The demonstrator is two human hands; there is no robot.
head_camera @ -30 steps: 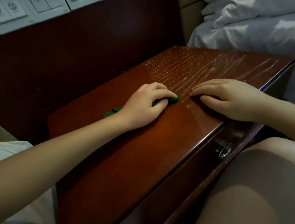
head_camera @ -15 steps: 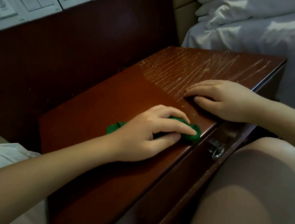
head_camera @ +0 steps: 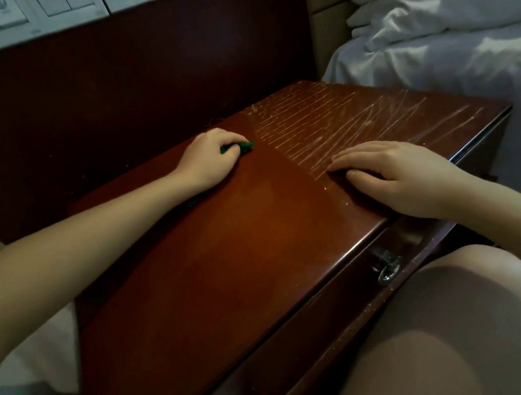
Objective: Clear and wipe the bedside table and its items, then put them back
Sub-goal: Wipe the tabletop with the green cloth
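Left hand (head_camera: 211, 161) gripping green cloth (head_camera: 244, 146), bedside table (head_camera: 228, 262); right hand (head_camera: 404, 173) (fingers (head_camera: 358, 155) straight) flat

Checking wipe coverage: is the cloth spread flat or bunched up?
Bunched: crumpled green cloth pokes out from the left hand gripping it.

Our left hand (head_camera: 210, 159) grips the green cloth (head_camera: 245, 146) against the bedside table (head_camera: 228, 262) near its back edge. Our right hand (head_camera: 401, 172) rests flat near the front edge, touching the scratch marks (head_camera: 342, 116).
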